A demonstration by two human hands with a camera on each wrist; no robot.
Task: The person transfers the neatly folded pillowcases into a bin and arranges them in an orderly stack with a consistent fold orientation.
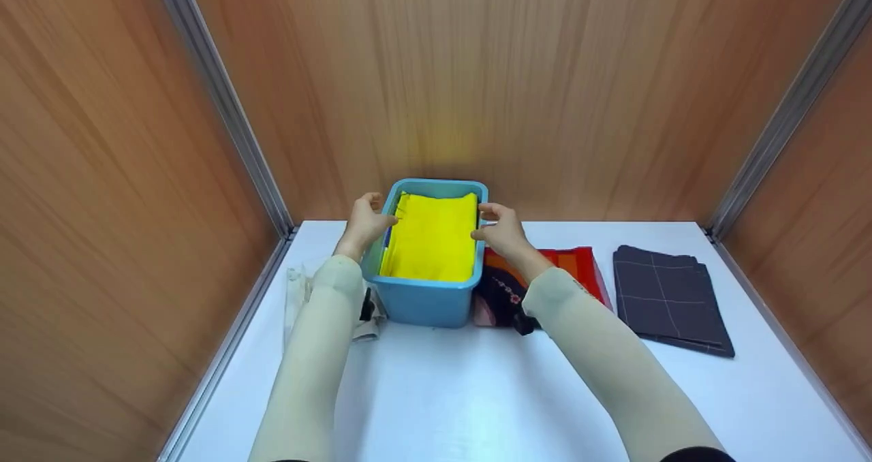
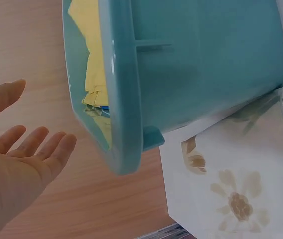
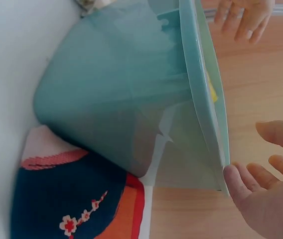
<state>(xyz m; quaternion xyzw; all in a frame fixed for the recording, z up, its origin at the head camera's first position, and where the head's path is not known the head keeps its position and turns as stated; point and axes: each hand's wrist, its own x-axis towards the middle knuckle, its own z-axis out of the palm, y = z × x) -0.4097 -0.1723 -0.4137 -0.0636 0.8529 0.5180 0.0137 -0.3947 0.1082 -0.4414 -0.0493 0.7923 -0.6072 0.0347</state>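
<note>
A blue plastic bin [image 1: 426,305] stands against the back panel, and a folded yellow cloth [image 1: 436,240] lies inside it. My left hand [image 1: 366,223] is at the bin's left rim; in the left wrist view its fingers [image 2: 57,154] are loosely bent, apart from the rim, and hold nothing. Over the right rim is my right hand [image 1: 503,230], thumb toward the yellow cloth. In the right wrist view its fingertips [image 3: 231,174] meet the rim's edge; whether they touch it I cannot tell. The bin's wall hides most of its contents in both wrist views.
Left of the bin lies a white floral cloth [image 2: 241,204], partly under my left forearm. On its right are a dark cloth with small flowers [image 3: 67,199] and a red-and-orange cloth [image 1: 582,264]. A dark checked folded cloth [image 1: 667,302] lies further right. Wood panels surround the white table [image 1: 436,394].
</note>
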